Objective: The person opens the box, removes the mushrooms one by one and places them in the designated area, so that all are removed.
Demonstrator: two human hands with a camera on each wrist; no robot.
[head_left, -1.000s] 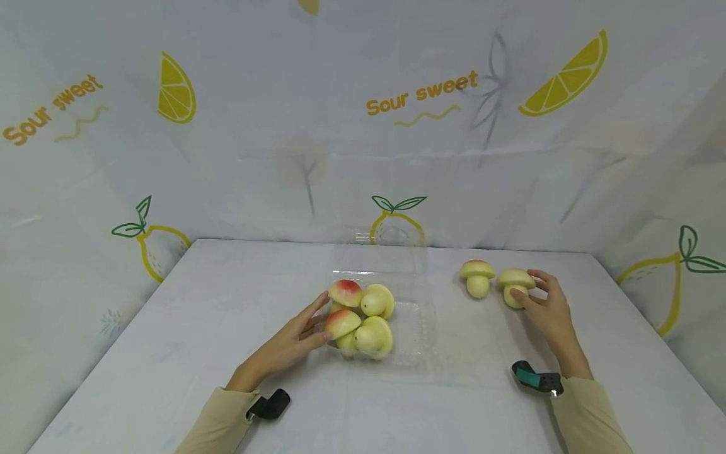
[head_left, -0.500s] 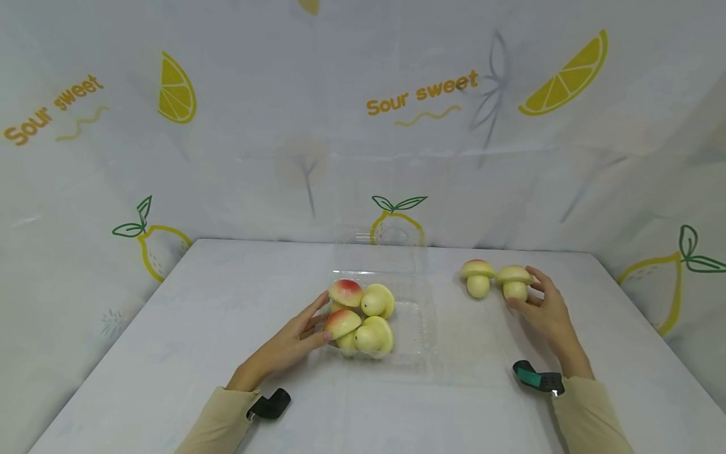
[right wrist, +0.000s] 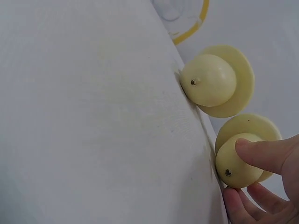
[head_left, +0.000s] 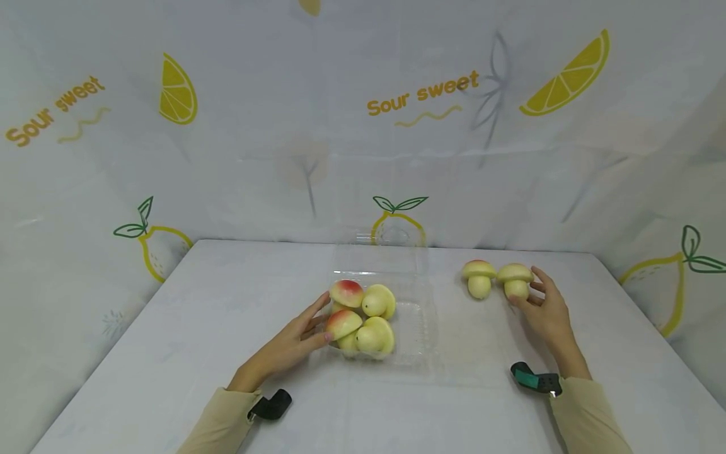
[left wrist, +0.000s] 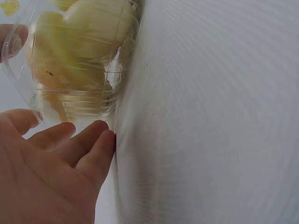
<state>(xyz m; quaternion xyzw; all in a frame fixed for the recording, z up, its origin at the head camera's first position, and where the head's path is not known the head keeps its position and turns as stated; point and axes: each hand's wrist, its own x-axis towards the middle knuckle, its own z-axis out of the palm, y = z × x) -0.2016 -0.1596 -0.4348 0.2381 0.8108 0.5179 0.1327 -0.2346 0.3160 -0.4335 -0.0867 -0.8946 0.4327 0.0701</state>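
My left hand point(head_left: 289, 343) rests against the left side of a clear plastic clamshell box point(head_left: 413, 328), its thumb near the front corner. In the left wrist view, the fingers point(left wrist: 88, 142) lie fairly straight by the box's ribbed wall. Several pale yellow mushrooms fill the box's left half, including a red-topped mushroom point(head_left: 343, 323). My right hand point(head_left: 547, 315) holds a pale yellow mushroom point(head_left: 515, 275) by its stem, upright on the table. In the right wrist view, the thumb lies across that stem, with fingers below. Close on its left stands another mushroom point(head_left: 479, 277) with a reddish cap.
The box's transparent lid point(head_left: 379, 257) is folded back toward the far edge of the white-covered table point(head_left: 272, 265). Behind hangs a white cloth point(head_left: 255, 126) printed with lemons and lettering. A black wrist device point(head_left: 271, 405) sits at the left sleeve, another wrist device point(head_left: 535, 379) at the right.
The right thumb has slid lower on the mushroom's stem, and that mushroom stands slightly farther back. My left hand, the box and the mushrooms in it look unmoved.
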